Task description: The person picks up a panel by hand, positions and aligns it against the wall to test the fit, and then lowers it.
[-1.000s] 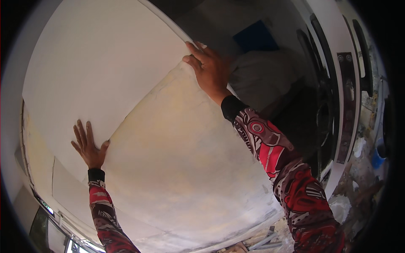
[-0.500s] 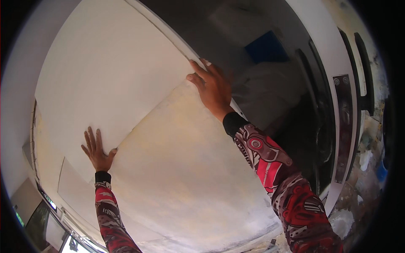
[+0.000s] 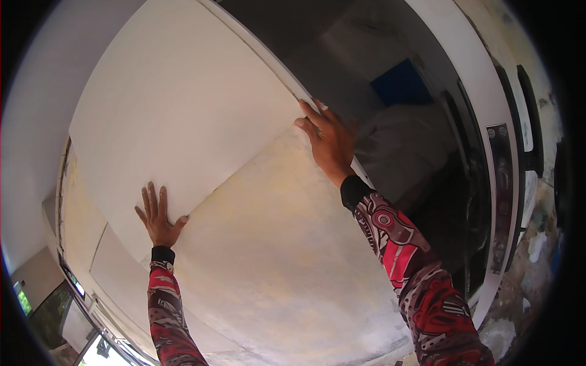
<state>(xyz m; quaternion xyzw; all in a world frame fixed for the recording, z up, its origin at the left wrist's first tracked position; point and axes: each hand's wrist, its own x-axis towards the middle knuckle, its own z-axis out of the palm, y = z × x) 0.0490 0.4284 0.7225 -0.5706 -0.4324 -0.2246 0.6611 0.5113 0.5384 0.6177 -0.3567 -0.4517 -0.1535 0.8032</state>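
Observation:
A broad off-white sheet or panel (image 3: 183,91) covers the upper left. Its lower edge overlaps a curved surface with mottled yellowish and white patches (image 3: 287,244). My left hand (image 3: 160,219) lies flat near the corner of that edge, fingers spread and thumb out, holding nothing. At the panel's right border, my right hand (image 3: 329,143) grips the rim, its thumb on the pale side and other fingers over the edge beside a dark area. One fingertip there looks white. Some of its fingers are partly hidden or blurred.
Right of the rim is a dark, glossy-looking area (image 3: 421,165) with a blue patch (image 3: 401,82). A white frame with a dark metal plate (image 3: 502,195) and black handle-like bars (image 3: 531,122) stands beyond. Stained floor (image 3: 531,293) shows lower right, a bright window (image 3: 104,354) lower left.
The whole view has shifted, so panel and hands appear farther right and slightly lower. Both hands keep the same places on the surface.

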